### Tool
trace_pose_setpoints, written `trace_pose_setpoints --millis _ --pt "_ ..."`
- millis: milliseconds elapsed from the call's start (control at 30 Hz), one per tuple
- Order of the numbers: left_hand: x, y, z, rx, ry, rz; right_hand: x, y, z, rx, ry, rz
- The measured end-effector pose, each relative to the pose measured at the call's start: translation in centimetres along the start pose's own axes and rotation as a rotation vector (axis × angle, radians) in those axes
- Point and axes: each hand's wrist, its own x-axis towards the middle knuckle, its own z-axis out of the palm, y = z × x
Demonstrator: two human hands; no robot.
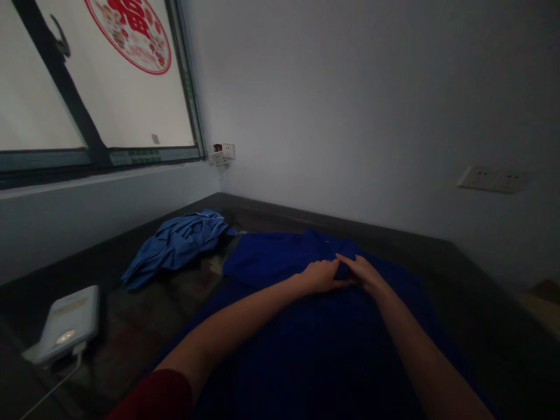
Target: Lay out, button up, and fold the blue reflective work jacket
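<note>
A royal-blue shirt [262, 254] lies spread on the dark tabletop, its collar end toward the wall and a small pale mark near the collar. Its body runs back toward me under my forearms. My left hand [322, 276] and my right hand [366, 274] meet at the front of the shirt, just below the collar. The fingers of both hands are bent together on the cloth there, pinching it. What lies between the fingertips is too small and dark to make out.
A crumpled lighter-blue garment [181, 242] lies left of the shirt. Nearer on the left is a white power bank [70, 324] with a cable plugged in. Wall sockets [492, 178] sit on the right wall, others [225, 153] in the corner by the window [131, 105].
</note>
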Motion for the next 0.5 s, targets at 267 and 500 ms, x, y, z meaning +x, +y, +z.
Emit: trace_pose_setpoints --millis 267,500 --pt "-9.2 -5.6 -1.3 0.126 0.017 0.126 1.3 2.0 0.1 0.146 0.051 -0.157" --pt "-13.4 -12.3 -3.0 0.464 0.114 -0.164 -0.2 -3.7 -3.6 0.448 0.169 -0.226"
